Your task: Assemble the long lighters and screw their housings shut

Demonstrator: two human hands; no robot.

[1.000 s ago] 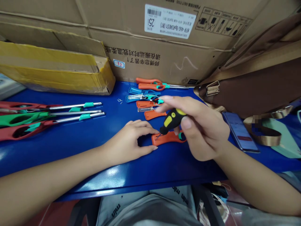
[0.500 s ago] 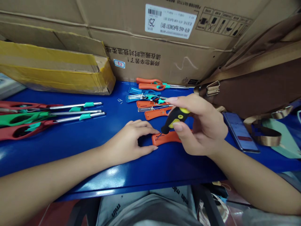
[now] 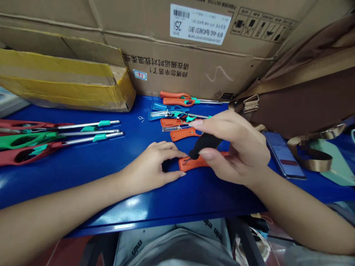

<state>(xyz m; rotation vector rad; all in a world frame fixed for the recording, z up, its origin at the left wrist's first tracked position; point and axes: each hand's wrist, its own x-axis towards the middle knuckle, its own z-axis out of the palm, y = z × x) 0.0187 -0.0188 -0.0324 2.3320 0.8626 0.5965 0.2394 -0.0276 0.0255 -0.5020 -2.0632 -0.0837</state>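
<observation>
My right hand (image 3: 238, 151) is closed around a short black screwdriver (image 3: 203, 143), its tip set into the left end of an orange plastic handle piece (image 3: 192, 163) lying on the blue table (image 3: 111, 162). My left hand (image 3: 154, 166) rests on the table just left of that piece, its curled fingertips pressing against the piece's left end. Behind the hands lie several orange and blue handle parts (image 3: 174, 118) with teal triggers.
Long-nosed lighters (image 3: 55, 136) in red and green lie at the left. Cardboard boxes (image 3: 180, 55) and a yellow-taped box (image 3: 63, 83) stand along the back. A brown bag (image 3: 302, 96) and a phone (image 3: 283, 155) lie at the right.
My right hand has turned the screwdriver in its fingers, so its yellow markings no longer show. The left hand and the orange piece have stayed in place.
</observation>
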